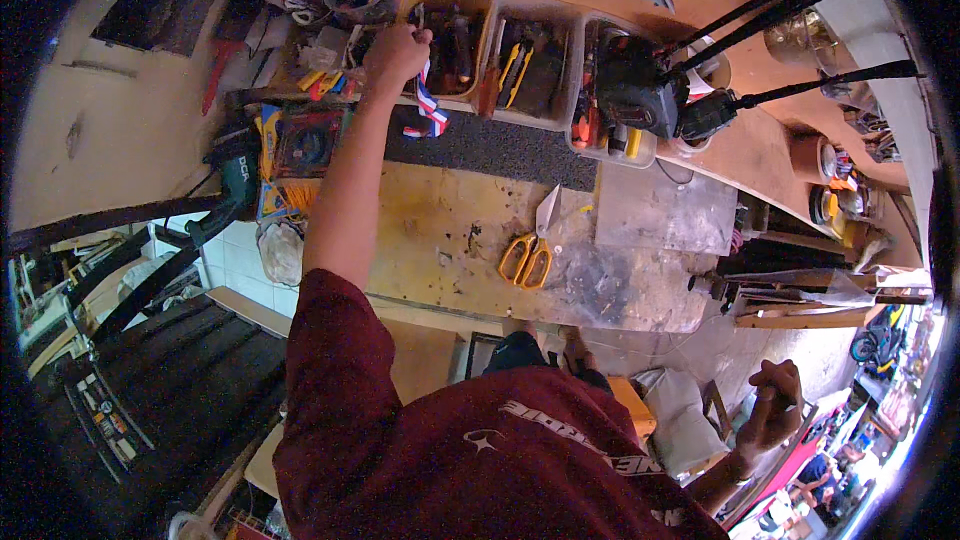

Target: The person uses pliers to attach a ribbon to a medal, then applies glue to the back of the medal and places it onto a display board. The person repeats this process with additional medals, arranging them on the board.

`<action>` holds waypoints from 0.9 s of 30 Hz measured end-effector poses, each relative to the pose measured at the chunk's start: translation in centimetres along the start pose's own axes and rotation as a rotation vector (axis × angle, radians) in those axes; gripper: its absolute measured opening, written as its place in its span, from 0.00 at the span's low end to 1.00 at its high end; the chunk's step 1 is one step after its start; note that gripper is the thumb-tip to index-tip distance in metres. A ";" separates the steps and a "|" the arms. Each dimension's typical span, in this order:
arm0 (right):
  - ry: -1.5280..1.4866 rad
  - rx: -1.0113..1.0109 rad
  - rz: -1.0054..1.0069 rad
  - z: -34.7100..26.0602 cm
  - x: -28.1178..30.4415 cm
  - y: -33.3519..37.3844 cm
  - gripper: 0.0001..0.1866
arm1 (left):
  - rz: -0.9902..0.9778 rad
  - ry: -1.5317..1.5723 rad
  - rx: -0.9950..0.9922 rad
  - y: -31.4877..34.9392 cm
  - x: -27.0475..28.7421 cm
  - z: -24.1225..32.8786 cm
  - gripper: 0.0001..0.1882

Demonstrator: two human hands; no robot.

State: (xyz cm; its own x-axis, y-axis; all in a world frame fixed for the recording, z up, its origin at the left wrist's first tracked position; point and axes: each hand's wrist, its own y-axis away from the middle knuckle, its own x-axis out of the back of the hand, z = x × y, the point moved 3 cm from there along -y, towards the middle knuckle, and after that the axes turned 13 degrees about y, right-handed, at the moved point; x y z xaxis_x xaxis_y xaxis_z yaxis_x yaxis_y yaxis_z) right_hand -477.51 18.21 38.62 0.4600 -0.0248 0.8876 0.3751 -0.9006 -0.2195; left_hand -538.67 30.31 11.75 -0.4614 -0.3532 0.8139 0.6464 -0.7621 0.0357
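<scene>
My left hand is stretched out to the back of the bench, its fingers closed on a striped red, white and blue ribbon. The ribbon dangles in folds beside the wrist, over the edge of a dark mat. Just right of that hand is a yellowish bin of hand tools. Out at the lower right, away from the bench, my right hand is curled closed with nothing visible in it. Orange-handled scissors lie open-bladed on the stained wooden worktop, apart from both hands.
Right of the yellowish bin, a clear bin holds yellow box cutters. Farther right sits a black power tool among containers. A grey sheet covers the worktop's right part. Other people show far off at lower right.
</scene>
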 end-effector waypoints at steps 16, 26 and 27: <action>-0.017 -0.069 -0.018 -0.7 -1.5 -0.3 0.16 | -0.259 0.473 -0.098 -0.4 0.7 -1.0 0.26; -0.034 0.012 -0.084 -2.1 -2.1 -1.2 0.08 | -0.206 -0.280 -0.175 0.9 -1.1 0.7 0.15; -0.027 0.008 -0.090 -2.2 -2.1 -1.3 0.09 | -0.246 -0.253 -0.168 0.4 -1.2 0.7 0.14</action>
State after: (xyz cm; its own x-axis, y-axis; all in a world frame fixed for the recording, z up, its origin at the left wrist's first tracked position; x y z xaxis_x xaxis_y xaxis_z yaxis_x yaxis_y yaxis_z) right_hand -480.78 18.49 37.96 0.4460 0.0676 0.8925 0.4221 -0.8952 -0.1431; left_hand -537.46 30.82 11.17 -0.4126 -0.0201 0.9107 0.4171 -0.8930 0.1693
